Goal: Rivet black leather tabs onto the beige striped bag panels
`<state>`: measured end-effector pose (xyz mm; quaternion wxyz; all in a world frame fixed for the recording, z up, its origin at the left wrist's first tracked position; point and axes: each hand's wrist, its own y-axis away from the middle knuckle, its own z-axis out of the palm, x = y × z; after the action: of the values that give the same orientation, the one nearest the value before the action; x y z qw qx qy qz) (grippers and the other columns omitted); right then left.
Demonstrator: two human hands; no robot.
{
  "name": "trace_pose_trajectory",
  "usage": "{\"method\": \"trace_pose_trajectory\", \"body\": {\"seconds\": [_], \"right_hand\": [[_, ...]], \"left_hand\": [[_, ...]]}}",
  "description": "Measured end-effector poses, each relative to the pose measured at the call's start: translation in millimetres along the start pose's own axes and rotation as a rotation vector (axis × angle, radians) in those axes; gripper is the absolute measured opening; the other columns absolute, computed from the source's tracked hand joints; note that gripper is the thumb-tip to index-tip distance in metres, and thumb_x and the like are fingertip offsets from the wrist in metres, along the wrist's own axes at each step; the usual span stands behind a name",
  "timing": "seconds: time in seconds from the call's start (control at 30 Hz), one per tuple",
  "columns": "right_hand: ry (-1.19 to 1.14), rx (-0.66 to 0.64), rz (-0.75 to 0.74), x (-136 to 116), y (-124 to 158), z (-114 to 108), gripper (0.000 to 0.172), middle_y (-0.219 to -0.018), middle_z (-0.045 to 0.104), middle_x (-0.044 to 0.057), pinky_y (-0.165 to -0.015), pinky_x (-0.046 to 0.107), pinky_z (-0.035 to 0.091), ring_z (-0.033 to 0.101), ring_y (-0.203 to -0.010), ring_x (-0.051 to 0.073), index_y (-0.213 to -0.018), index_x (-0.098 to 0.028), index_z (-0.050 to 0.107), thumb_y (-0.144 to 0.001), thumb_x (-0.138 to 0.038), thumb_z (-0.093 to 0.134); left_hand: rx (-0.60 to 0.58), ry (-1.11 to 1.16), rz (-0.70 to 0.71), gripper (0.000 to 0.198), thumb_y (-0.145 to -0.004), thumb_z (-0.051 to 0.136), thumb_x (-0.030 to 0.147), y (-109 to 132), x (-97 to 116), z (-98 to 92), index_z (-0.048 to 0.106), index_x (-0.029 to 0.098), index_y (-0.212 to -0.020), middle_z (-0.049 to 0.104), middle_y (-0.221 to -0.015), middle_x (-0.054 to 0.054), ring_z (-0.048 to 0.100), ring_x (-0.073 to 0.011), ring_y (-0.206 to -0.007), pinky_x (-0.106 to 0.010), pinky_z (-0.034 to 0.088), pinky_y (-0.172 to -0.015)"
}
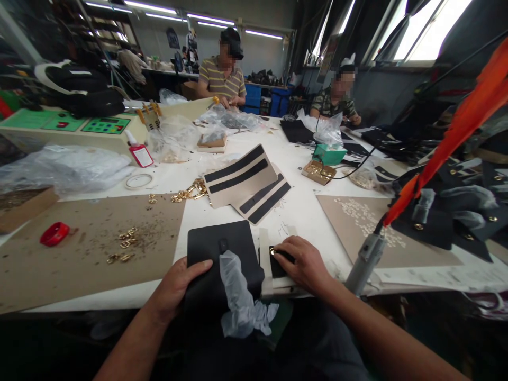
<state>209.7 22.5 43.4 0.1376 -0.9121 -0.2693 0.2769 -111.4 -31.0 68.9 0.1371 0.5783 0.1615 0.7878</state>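
My left hand [177, 288] grips the left edge of a black leather-like panel [208, 241], thumb on top. The panel stands tilted at the table's front edge, with a small black tab [223, 245] on it. A crumpled translucent plastic wrap [238, 286] hangs from that tab over my lap. My right hand [305, 262] is closed, its fingertips at a small round gold metal piece [273, 252] on a black block [278, 269]. Pale tape [265, 259] runs beside the block. Beyond both hands lie beige panels [242, 177] with black strips.
Gold buckles [127, 241] and a red tape roll [54, 233] lie on a brown board [159, 222] at left. A grey tool [365, 264] with an orange coiled hose stands right. Small pale pieces [357, 214] cover another board. Two people [224, 74] work across the table.
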Motion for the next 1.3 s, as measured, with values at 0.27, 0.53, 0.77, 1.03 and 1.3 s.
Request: {"method": "trace_pose_trajectory", "body": {"seconds": [0.27, 0.53, 0.77, 1.03, 1.3], "right_hand": [[-0.015, -0.129, 0.014, 0, -9, 1, 0.013, -0.098, 0.069, 0.003, -0.085, 0.032, 0.050, 0.064, -0.092, 0.018, -0.101, -0.028, 0.080, -0.097, -0.029, 0.067], [-0.025, -0.213, 0.047, -4, -13, -2, 0.011, -0.096, 0.069, 0.003, -0.086, 0.032, 0.048, 0.063, -0.093, 0.019, -0.097, -0.025, 0.077, -0.095, -0.025, 0.067], [0.175, -0.411, -0.015, -16, -32, -15, 0.011, -0.091, 0.068, 0.002, -0.081, 0.031, 0.041, 0.061, -0.087, 0.018, -0.091, -0.023, 0.075, -0.094, -0.026, 0.064], [0.223, -0.437, -0.123, -17, -40, -14, 0.005, -0.083, 0.065, 0.000, -0.078, 0.030, 0.036, 0.052, -0.076, 0.015, -0.080, -0.020, 0.069, -0.081, -0.021, 0.064], [-0.078, -0.509, 0.122, -9, -38, -19, 0.012, -0.093, 0.069, 0.000, -0.077, 0.026, 0.042, 0.060, -0.082, 0.014, -0.093, -0.024, 0.078, -0.085, -0.026, 0.069]], "left_hand": [[-0.031, 0.044, 0.004, 0.039, -0.072, 0.089, 0.032, -2, -3, -6.2, 0.077, 0.011, -0.102, 0.080, -0.095, -0.013, 0.077, -0.0272, -0.078, -0.033, 0.062, -0.072], [-0.071, 0.032, 0.013, 0.034, -0.077, 0.086, 0.033, -4, -7, -10.7, 0.076, 0.013, -0.102, 0.080, -0.097, -0.012, 0.076, -0.0260, -0.078, -0.033, 0.062, -0.075], [-0.076, 0.038, 0.013, 0.038, -0.075, 0.087, 0.034, -5, -7, -11.8, 0.074, 0.012, -0.103, 0.080, -0.096, -0.011, 0.075, -0.0253, -0.075, -0.033, 0.062, -0.074], [-0.093, 0.035, 0.026, 0.042, -0.077, 0.086, 0.033, -2, -4, -12.5, 0.072, 0.010, -0.110, 0.080, -0.096, -0.010, 0.075, -0.0234, -0.078, -0.031, 0.061, -0.074], [-0.098, 0.016, 0.023, 0.042, -0.079, 0.084, 0.034, -4, -6, -13.3, 0.072, 0.011, -0.112, 0.080, -0.099, -0.010, 0.076, -0.0237, -0.080, -0.032, 0.062, -0.078]]}}
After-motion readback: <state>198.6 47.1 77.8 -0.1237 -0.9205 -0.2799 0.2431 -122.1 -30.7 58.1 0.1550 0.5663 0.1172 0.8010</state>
